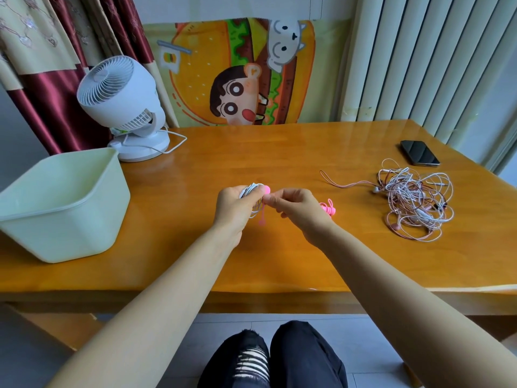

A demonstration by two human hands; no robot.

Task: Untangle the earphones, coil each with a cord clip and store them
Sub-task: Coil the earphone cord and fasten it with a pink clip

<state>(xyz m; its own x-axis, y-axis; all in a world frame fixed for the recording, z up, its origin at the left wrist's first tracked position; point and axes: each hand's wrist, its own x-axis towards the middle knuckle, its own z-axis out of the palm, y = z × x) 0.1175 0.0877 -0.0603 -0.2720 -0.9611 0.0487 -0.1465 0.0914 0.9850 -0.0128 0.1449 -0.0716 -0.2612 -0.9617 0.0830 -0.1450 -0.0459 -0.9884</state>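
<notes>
Head view: I see my left hand (235, 210) curled round a coiled white earphone (252, 188) above the middle of the table (251, 152). My right hand (298, 210) pinches a pink clip (266, 191) against the coil. Spare clips (329, 210) lie just beside that hand, and the tangled earphones (414, 203) sit well to the right.

View: one, worn on the person's head, above the near edge of the surface (279, 152).
Facing: forward and down, across the surface to the banner (223, 74) behind it.
Nearness: close; forearms (167, 289) run up from the bottom corners, left hand (235, 211) and right hand (296, 212) touch over the surface's middle, knees (305, 357) show below its near edge.
Lens: wide.
</notes>
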